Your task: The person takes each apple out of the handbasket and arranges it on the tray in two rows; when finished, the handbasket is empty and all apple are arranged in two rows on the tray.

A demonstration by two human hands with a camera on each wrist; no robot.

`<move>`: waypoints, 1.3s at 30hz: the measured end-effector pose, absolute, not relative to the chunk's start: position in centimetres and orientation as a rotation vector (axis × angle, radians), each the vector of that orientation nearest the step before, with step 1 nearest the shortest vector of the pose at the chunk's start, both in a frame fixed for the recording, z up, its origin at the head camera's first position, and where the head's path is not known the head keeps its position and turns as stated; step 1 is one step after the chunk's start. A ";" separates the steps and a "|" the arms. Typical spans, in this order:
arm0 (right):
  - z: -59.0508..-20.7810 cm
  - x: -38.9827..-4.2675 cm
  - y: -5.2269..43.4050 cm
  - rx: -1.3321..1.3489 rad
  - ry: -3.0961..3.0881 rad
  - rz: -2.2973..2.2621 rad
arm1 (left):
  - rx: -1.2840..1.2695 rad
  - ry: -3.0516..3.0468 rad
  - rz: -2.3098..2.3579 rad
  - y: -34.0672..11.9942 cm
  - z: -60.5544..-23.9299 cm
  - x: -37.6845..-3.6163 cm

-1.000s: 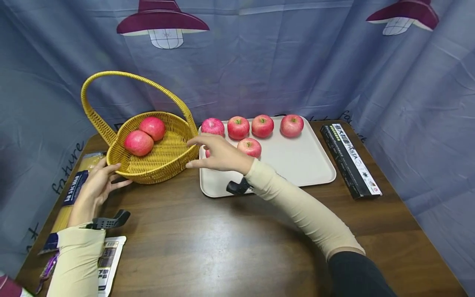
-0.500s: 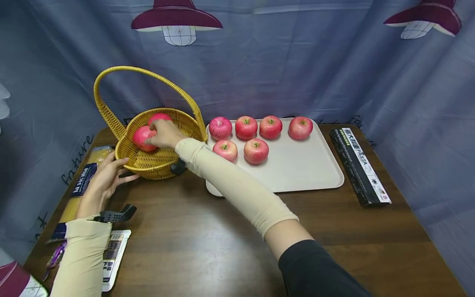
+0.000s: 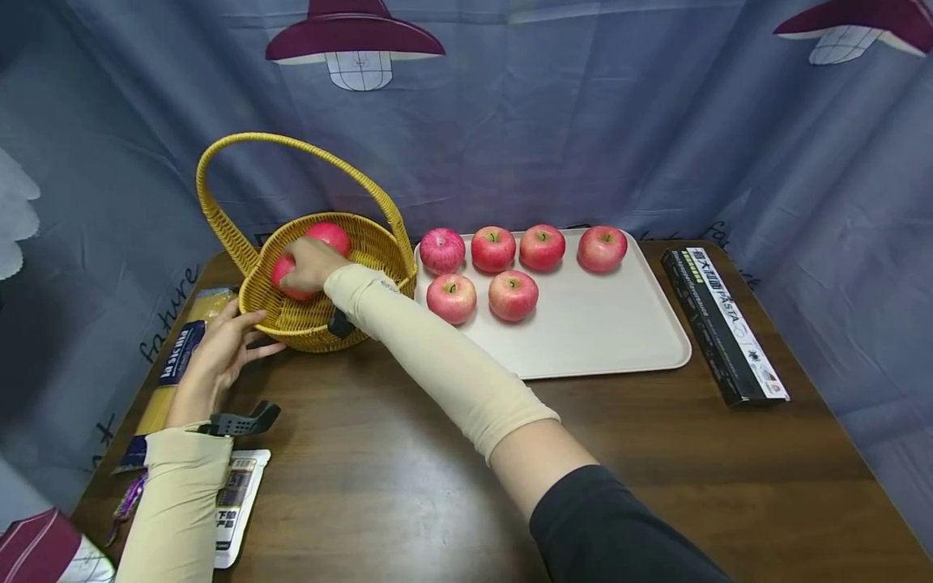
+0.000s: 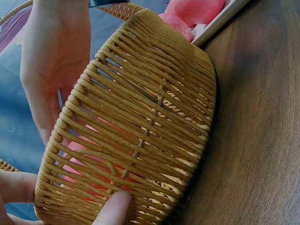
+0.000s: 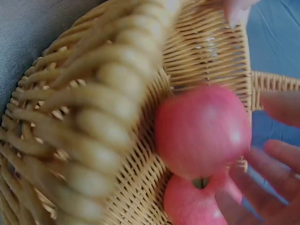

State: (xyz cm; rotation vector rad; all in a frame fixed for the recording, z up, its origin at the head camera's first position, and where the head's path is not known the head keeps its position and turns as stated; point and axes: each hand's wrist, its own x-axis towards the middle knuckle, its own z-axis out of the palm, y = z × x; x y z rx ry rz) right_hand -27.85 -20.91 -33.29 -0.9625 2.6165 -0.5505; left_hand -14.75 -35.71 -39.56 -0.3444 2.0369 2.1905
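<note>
A yellow wicker basket [image 3: 321, 336] with a tall handle stands tilted at the table's left. My left hand [image 3: 222, 344] holds its near-left rim, thumb over the edge and a finger [image 4: 115, 206] against the outer weave. Inside, two red apples lie together: the front apple [image 5: 204, 129] and the other apple [image 3: 331, 236]. Reaching over the near rim, my right hand [image 3: 313, 263] is at the front apple. In the right wrist view its thumb stands apart from that apple, and its loosely spread fingers [image 5: 276, 168] lie along the apple's side.
A cream tray [image 3: 605, 324] with several red apples [image 3: 513, 295] sits right of the basket. Beyond it lies a black pasta box [image 3: 725, 324]. A spaghetti packet [image 3: 175, 364], a white pouch [image 3: 240, 502] and a small purple packet [image 3: 129, 498] are at left. A curtain hangs behind.
My right hand has moved left from beside the tray, over the basket's rim, to the front apple inside. The left hand has stayed on the rim. The head view has shifted slightly.
</note>
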 end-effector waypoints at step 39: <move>-30.4 -25.9 -12.8 -1.209 2.572 -0.691 | -0.316 1.951 2.281 -35.9 -39.5 -14.8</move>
